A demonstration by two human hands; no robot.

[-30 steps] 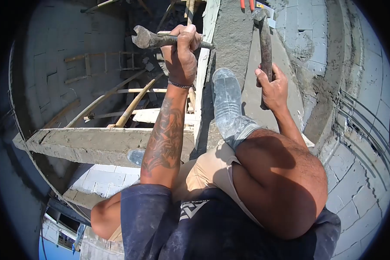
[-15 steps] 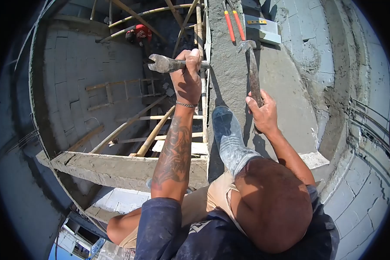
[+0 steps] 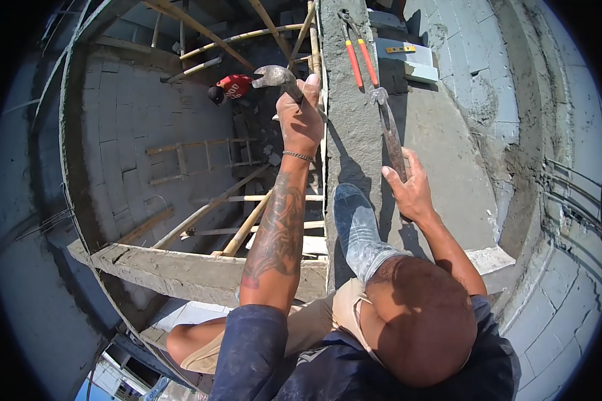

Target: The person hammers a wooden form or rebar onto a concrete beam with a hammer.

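Note:
My left hand (image 3: 301, 123) is closed around the handle of a claw hammer (image 3: 272, 75), raised beside the wall top, with its metal head pointing left. My right hand (image 3: 411, 187) has its thumb and fingers about the lower end of a rusty metal bar (image 3: 392, 140) with a hooked head. The bar points away from me along the right edge of the rough concrete wall top (image 3: 348, 127). Beyond its head lie red-handled pincers (image 3: 361, 60). My dusty boot (image 3: 354, 214) rests on the wall top.
On the left is a deep drop with bamboo poles (image 3: 247, 224) and a person in a red shirt (image 3: 234, 87) below. A concrete beam (image 3: 201, 271) crosses near me. A yellow spirit level (image 3: 400, 49) lies on a pale block (image 3: 418, 70). Rebar (image 3: 575, 187) juts out at right.
The hammer has turned in my left hand, so its head shows from another side. The bar's hooked head has also turned. The view has shifted, and the person below appears further right and lower.

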